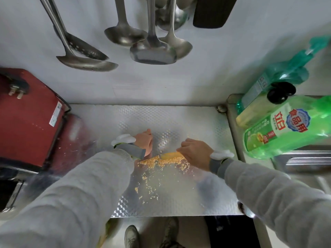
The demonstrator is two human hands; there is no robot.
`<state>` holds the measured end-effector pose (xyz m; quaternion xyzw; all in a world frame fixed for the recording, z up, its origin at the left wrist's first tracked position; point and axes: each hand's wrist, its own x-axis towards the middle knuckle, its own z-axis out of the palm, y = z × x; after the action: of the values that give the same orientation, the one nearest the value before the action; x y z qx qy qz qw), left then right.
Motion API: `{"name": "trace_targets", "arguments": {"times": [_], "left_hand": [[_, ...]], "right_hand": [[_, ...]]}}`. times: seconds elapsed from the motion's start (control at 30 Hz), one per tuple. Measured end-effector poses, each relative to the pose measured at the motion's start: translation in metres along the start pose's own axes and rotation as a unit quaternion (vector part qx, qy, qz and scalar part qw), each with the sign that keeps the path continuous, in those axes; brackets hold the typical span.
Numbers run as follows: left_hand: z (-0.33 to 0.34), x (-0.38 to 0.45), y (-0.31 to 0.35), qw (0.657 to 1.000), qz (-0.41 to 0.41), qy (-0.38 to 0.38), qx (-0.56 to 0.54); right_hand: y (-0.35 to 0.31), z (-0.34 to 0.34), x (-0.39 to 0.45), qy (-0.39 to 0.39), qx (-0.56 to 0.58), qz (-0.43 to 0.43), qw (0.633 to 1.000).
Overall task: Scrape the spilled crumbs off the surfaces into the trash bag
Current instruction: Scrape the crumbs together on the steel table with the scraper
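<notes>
The right hand [194, 151] grips a yellow scraper [171, 155], fingers curled over its top, and the blade edge touches the metal counter [206, 126]. Just in front of the blade lies a dense line of crumbs [161, 162], and more crumbs are scattered from there toward the near edge of the counter, with a few small ones behind the scraper too. The left hand [144, 142] stands on its side on the counter, fingers straight and pressed together, just beside the left end of the scraper. Both arms wear grey sleeves and a wrist band with a white piece on it. On the left of the counter stands a red appliance [26, 119]. On the right there are green detergent bottles [286, 126]. Metal ladles [125, 33] hang on the wall behind. I cannot see a trash bag in this view
</notes>
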<state>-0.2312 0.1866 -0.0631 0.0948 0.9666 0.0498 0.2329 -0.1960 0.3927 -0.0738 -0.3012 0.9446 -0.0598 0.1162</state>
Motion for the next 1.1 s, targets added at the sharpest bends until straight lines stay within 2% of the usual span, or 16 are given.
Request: {"name": "trace_targets", "arguments": {"times": [0.03, 0.1, 0.17, 0.37, 0.47, 0.53, 0.63, 0.7, 0.83, 1.1], "left_hand": [[0.002, 0.0, 0.002, 1.0, 0.006, 0.002, 0.003], [0.002, 0.0, 0.008, 1.0, 0.021, 0.006, 0.006], [0.007, 0.009, 0.01, 0.999, 0.038, 0.002, -0.007], [0.006, 0.031, 0.025, 0.998, 0.05, -0.014, -0.018], [0.005, 0.04, 0.034, 0.999, 0.042, -0.01, -0.006], [0.004, 0.045, 0.04, 0.999, 0.037, -0.01, 0.013], [0.0, 0.046, 0.043, 0.998, 0.043, -0.018, 0.035], [0.0, 0.045, 0.038, 0.998, 0.045, -0.026, 0.04], [0.005, 0.041, 0.035, 0.998, 0.052, -0.017, 0.033], [0.017, 0.007, 0.043, 0.996, 0.089, 0.004, 0.002]], "right_hand": [[0.005, -0.007, 0.003, 0.001, 0.0, 0.034, 0.999], [0.021, -0.014, 0.011, 0.074, 0.012, 0.103, 0.992], [0.042, -0.017, 0.019, 0.11, 0.004, 0.17, 0.979], [0.103, -0.025, 0.043, 0.137, 0.023, 0.328, 0.935], [0.115, -0.03, 0.051, 0.129, 0.026, 0.365, 0.922], [0.117, -0.029, 0.051, 0.105, 0.021, 0.355, 0.929], [0.103, -0.024, 0.047, 0.05, -0.03, 0.28, 0.958], [0.092, -0.016, 0.046, 0.047, -0.057, 0.224, 0.972], [0.072, -0.004, 0.028, 0.033, -0.071, 0.178, 0.981], [0.03, 0.014, -0.033, 0.064, 0.029, 0.113, 0.991]]}}
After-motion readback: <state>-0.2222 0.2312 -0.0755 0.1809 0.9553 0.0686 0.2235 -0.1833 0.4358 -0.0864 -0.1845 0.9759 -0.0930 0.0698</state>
